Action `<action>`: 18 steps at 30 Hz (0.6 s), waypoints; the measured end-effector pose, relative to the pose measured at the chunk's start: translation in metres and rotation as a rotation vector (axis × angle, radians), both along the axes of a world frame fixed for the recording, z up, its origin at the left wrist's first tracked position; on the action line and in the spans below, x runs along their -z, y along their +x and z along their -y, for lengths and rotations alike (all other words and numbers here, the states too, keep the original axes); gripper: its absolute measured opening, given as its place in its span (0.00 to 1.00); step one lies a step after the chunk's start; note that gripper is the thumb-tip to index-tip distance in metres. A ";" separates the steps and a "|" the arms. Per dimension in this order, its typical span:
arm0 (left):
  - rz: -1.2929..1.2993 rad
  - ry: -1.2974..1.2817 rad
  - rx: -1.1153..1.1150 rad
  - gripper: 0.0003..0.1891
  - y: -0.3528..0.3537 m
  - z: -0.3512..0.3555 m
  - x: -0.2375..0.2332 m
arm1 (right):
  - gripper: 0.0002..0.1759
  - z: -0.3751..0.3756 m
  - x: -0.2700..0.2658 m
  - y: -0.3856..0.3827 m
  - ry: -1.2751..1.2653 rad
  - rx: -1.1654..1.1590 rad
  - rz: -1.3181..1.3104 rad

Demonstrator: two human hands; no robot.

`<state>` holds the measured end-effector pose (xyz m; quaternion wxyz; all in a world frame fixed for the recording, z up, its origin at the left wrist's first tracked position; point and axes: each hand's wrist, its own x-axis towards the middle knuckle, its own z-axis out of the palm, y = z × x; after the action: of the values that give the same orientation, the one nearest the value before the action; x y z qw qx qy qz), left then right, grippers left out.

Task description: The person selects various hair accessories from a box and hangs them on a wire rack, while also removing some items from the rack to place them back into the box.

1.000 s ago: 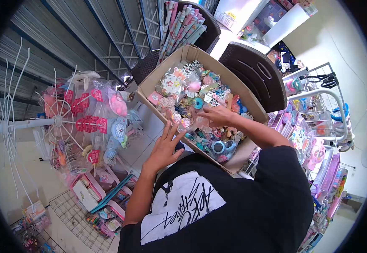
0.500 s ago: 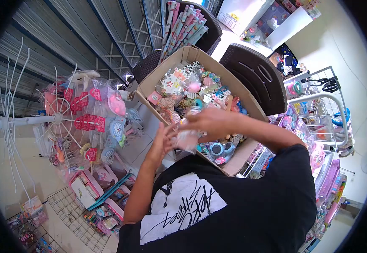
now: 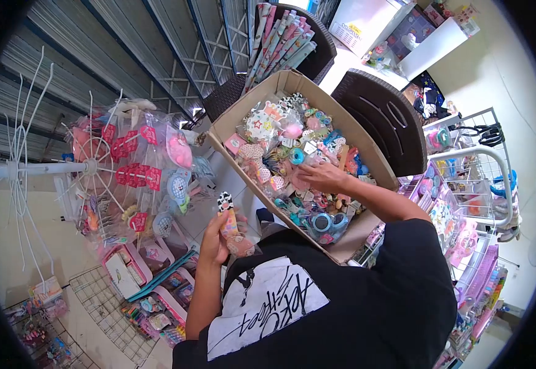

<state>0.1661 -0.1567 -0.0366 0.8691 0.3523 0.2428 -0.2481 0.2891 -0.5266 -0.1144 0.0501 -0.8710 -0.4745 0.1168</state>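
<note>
Near my body on the left, my left hand (image 3: 214, 238) is closed around a small clear packet of colourful accessories (image 3: 231, 227). A black-and-white spotted piece sticks up at its top, and pink pieces show at its bottom. My right hand (image 3: 324, 177) reaches into the cardboard box (image 3: 243, 101), fingers stretched out over the small goods. Around it lie a turquoise ring-shaped item (image 3: 297, 156), a pink pompom (image 3: 293, 131) and several bagged trinkets. A pair of blue round-framed pieces (image 3: 329, 222) in clear plastic lies at the box's near end.
Left of the box stands a rotating rack (image 3: 89, 166) hung with bagged pink goods. Brown woven chairs (image 3: 378, 114) stand behind the box, one with patterned paper rolls (image 3: 280, 46). A white wire rack (image 3: 495, 160) with goods is at right.
My hands have separated. The left has drawn down toward my body with the packet, while the right has moved away into the box. The view has shifted slightly.
</note>
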 end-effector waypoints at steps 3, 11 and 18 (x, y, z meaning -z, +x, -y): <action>-0.013 0.009 -0.029 0.20 -0.004 -0.006 0.001 | 0.22 0.004 -0.003 -0.001 0.007 -0.002 -0.072; 0.044 0.149 0.037 0.20 -0.008 -0.006 0.006 | 0.15 -0.002 -0.046 0.020 0.158 0.094 -0.179; 0.075 -0.105 -0.022 0.18 -0.012 -0.014 -0.016 | 0.14 -0.106 -0.198 0.033 0.547 -0.064 -0.585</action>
<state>0.1543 -0.1428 -0.0210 0.8975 0.3126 0.2007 -0.2376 0.3224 -0.4206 0.0839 0.4092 -0.7406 -0.4805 0.2307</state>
